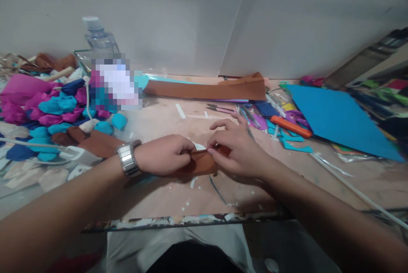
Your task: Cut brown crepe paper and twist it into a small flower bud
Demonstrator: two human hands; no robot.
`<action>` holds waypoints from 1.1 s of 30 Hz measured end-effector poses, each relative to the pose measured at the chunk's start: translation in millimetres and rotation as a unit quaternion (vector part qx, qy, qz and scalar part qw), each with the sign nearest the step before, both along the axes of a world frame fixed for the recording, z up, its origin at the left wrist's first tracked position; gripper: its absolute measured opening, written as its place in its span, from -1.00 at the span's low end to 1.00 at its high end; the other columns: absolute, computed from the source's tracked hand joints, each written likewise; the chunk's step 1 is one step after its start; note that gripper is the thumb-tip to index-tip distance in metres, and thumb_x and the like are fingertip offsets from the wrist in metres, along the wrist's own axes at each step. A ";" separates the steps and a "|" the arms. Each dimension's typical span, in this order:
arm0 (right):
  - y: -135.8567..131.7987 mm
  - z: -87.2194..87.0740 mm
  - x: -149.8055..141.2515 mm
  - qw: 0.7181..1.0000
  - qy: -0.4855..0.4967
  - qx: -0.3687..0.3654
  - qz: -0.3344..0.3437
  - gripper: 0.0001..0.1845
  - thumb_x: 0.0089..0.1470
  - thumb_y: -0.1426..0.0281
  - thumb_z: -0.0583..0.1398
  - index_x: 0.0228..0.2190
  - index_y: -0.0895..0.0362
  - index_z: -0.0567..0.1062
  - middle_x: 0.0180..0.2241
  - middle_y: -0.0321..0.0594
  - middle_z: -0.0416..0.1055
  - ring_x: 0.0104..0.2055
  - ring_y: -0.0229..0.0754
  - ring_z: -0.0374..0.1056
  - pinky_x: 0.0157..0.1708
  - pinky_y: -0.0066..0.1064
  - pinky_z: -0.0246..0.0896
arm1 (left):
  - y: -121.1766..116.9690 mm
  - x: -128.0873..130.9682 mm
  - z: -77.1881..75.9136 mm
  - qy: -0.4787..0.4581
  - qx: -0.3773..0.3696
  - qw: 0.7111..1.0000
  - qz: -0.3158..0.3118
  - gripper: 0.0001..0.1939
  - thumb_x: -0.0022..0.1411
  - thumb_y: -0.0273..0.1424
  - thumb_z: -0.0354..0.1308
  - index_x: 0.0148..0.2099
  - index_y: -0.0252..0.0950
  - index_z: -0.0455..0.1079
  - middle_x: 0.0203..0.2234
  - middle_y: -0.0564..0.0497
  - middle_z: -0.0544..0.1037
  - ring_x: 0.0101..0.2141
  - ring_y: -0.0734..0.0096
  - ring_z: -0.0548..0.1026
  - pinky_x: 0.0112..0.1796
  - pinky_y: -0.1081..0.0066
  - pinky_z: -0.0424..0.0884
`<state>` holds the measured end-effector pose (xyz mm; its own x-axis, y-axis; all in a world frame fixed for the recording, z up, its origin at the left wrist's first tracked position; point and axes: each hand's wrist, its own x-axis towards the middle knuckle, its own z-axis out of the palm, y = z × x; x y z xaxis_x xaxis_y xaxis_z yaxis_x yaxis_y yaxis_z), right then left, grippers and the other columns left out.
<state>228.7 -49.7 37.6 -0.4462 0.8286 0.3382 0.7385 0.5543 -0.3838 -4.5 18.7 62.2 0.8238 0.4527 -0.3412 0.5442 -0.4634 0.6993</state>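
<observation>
In the head view, I hold a piece of brown paper between my two hands, low over the pale worktable. My left hand comes in from the left, a metal watch on its wrist, and pinches the paper's upper edge between thumb and fingers. My right hand pinches that same edge just beside it, thumb and forefinger closed, the other fingers raised and spread. The hands are near each other but apart, and the piece spans the gap between them, its body hanging on my side of the pinched edge. Beyond my hands lie a long brown strip and small thread snips. To my right are an orange utility knife and a blue sheet; to my left, a heap of magenta, blue and brown bundles, with a clear bottle standing behind.
</observation>
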 end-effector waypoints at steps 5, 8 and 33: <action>-1.0 0.9 -1.4 1.000 -0.012 -0.008 0.008 -0.86 0.23 0.46 0.20 -0.38 0.03 0.50 -0.40 -0.37 0.55 0.18 -0.03 0.36 0.42 0.16 -0.56 | 2.0 -1.2 1.7 0.020 -0.008 1.000 0.000 -0.83 0.20 -0.42 0.02 -0.35 -0.29 0.43 -0.57 0.10 0.44 -0.55 0.48 0.32 -0.50 0.44 0.11; -1.2 1.1 -2.6 1.000 -0.008 -0.022 0.015 -0.86 0.24 0.46 0.19 -0.35 0.03 0.50 -0.35 -0.36 0.56 0.15 -0.05 0.39 0.43 0.15 -0.55 | 3.1 -2.4 1.1 0.025 -0.008 1.000 -0.009 -0.83 0.23 -0.37 0.06 -0.32 -0.29 0.45 -0.55 0.09 0.44 -0.54 0.47 0.31 -0.50 0.46 0.13; 26.9 -10.3 21.3 0.977 0.077 0.085 -0.182 -0.90 0.09 0.37 0.17 -0.46 0.06 0.43 -0.35 -0.23 0.48 -0.19 -0.05 0.40 0.28 0.12 -0.08 | 30.9 -26.3 25.7 0.001 0.117 0.988 0.101 -0.79 0.23 -0.32 0.07 -0.20 -0.27 0.49 -0.38 0.09 0.59 -0.36 0.34 0.47 -0.29 0.40 0.28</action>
<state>250.0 -22.8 27.3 -0.0653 0.8490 0.5243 0.8399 0.3305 -0.4305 -30.8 49.5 87.9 0.7076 0.6750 -0.2091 0.6439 -0.4939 0.5843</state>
